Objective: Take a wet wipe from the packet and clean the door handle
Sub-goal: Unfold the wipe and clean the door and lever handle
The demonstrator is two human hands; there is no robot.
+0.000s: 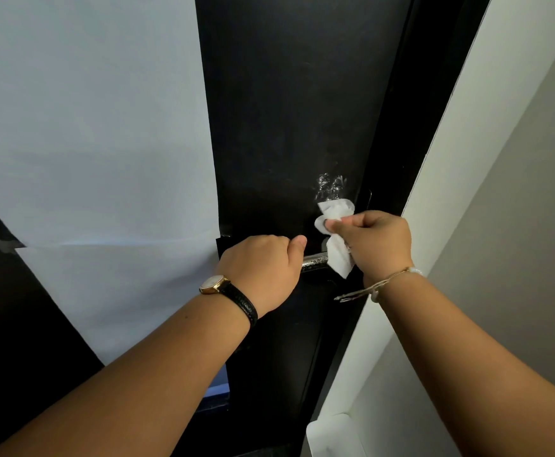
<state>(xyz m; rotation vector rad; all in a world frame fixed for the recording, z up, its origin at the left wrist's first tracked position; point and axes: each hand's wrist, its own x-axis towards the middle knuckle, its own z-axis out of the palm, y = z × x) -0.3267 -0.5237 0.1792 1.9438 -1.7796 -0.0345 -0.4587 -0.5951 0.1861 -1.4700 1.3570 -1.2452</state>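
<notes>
Hands both up at a black door [286, 110], head view looking down along the forearms. Left hand [263, 272] grips the door handle [314, 261]: fingers curled round the metal lever and hidden behind it, thumb lying along the top and pointing right. Only a short shiny stretch of handle shows, between the two hands.

Right hand [373, 245] pinches a wet wipe [335, 212], with the thumb and curled fingers clamped together on it. The wipe is white and crumpled. Its upper part bunches out past the fingertips against the door face. Its lower part hangs down over the inner end of the handle and touches it. That puts the wipe at the right-hand end of the handle, near the door edge and just right of the left thumb.

White smudges [330, 186] sit on the door just above the wipe.

Watch [212, 284] with a gold case and black strap is on the left wrist. Thin string bracelet [378, 285] with pale beads is on the right wrist.

Large pale paper sheets [88, 127] cover the door left of the hands. Light wall [467, 159] runs down the right side, beside the dark door frame. White object [332, 437] at bottom edge, cannot tell what it is.
</notes>
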